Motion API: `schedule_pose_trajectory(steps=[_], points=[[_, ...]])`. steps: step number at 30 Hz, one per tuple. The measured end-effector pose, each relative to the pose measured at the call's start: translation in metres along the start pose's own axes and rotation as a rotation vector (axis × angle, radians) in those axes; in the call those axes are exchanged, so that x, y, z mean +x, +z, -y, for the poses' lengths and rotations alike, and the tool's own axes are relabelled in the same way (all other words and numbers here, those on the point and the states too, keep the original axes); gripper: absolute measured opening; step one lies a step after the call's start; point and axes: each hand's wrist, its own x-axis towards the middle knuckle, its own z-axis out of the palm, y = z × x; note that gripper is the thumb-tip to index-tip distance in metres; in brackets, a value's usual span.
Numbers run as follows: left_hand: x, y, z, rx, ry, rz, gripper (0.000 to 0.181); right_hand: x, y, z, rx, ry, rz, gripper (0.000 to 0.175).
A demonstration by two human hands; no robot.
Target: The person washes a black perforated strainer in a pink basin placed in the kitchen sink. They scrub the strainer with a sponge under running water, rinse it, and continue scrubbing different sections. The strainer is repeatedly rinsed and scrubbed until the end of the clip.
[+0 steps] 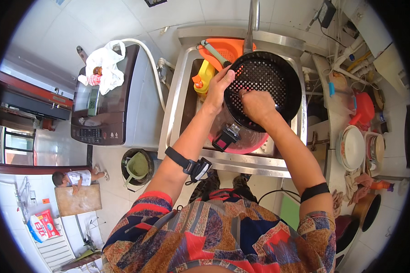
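A round black pan with a perforated bottom (264, 73) is tilted over the stainless steel sink (172, 128). My left hand (218, 87) grips its left rim, thumb on top. Inside the pan, my right hand (258, 105) is curled with knuckles up against the holes; whatever its fingers may hold is hidden. Under the pan sits a pink basin (254, 146), with a small black device (226, 137) at its near left side. Behind my left hand are a yellow bottle (205, 76), an orange colander (237, 47) and a brush with a pale green handle (213, 51).
The metal faucet (248, 37) rises behind the pan. To the left stands a washing machine (147, 102) bearing a white plastic bag (106, 68). A bucket holds a green dustpan (137, 165). Stacked bowls (352, 148) line the right counter. A person (77, 178) is at far left.
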Motion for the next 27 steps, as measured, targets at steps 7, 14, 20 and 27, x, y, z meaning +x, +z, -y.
schedule_pose_trajectory(steps=[7, 14, 20, 27], points=[[-0.003, 0.005, 0.002, -0.119, -0.016, 0.029, 0.048, 0.004, -0.006, 0.0, 0.086, 0.075, -0.042, 0.02], [-0.009, 0.001, 0.012, -0.191, -0.128, 0.018, 0.047, -0.006, 0.009, 0.008, 0.038, -0.014, -0.008, 0.02], [-0.011, 0.002, 0.003, -0.052, 0.019, 0.001, 0.046, -0.018, 0.01, 0.009, 0.123, -0.107, 0.154, 0.021], [-0.007, 0.008, 0.002, -0.104, -0.024, -0.034, 0.048, -0.007, 0.002, -0.005, 0.207, 0.142, -0.039, 0.022]])
